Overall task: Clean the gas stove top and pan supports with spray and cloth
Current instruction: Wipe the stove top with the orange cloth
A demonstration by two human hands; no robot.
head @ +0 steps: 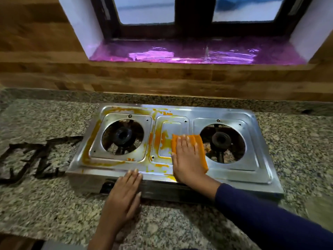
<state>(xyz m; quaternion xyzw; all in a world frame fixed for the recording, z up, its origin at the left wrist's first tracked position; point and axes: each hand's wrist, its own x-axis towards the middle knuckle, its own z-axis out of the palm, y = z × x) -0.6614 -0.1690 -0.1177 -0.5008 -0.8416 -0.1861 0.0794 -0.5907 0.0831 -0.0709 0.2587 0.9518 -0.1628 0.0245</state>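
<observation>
Right hand [187, 159], flat, presses the orange cloth [201, 148] onto the stove top [252, 159]; left hand [124, 193], flat, touches its front edge.

Speckled granite counter [54, 204] meets wood-panelled wall [36, 51], window [144, 9], purple-lined sill [180, 53].

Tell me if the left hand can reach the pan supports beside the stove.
Probably yes: the left hand rests flat on the stove edge, holding nothing, and only bare counter lies between it and the pan supports.
</observation>
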